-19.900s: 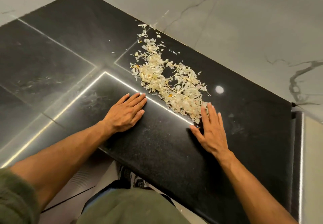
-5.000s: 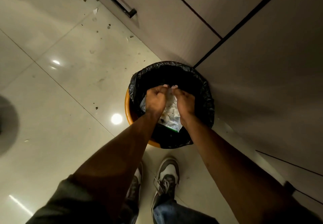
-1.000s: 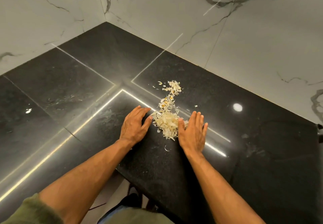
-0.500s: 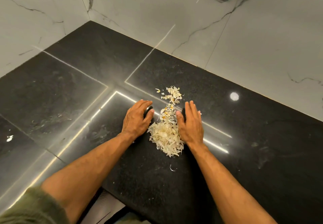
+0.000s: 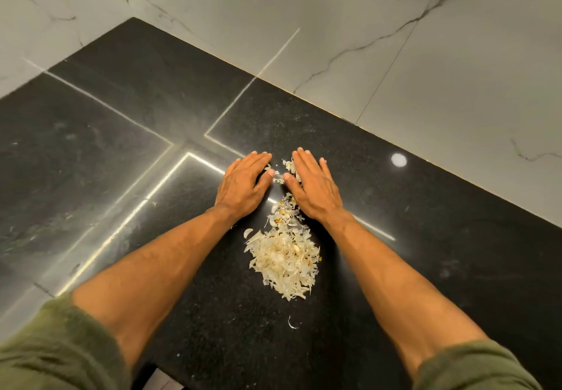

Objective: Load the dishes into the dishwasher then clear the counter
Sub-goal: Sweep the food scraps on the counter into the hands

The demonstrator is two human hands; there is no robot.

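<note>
Peelings (image 5: 284, 263), pale and papery, lie in a loose heap on the black stone tabletop (image 5: 146, 110), between the person's two forearms. From the heap's far end a thin trail of the same scraps runs up into the gap between the hands. A few more flakes (image 5: 289, 165) sit farther along that line, beside the right index finger.

The left hand (image 5: 243, 184) lies palm down on the tabletop, beyond the heap and a little to its left. Its fingers are straight and close together, grasping nothing. The right hand (image 5: 313, 189) mirrors it beyond the heap and slightly to the right, flat, with fingers extended and released. The two thumbs angle inward toward the trail, their tips near each other but apart, with scraps between them.

One curled sliver (image 5: 292, 324) lies alone on the near side of the heap, apart from it. Bright lines (image 5: 127, 222) reflect off the polished stone to the heap's left, and a round spot of light (image 5: 398, 159) shines beyond it to the right. A white wall (image 5: 425, 70) of grey-veined marble tiles rises behind the tabletop, well beyond the heap. Olive-green sleeves (image 5: 54, 350), pushed up the forearms, fill the corners nearest the camera.
</note>
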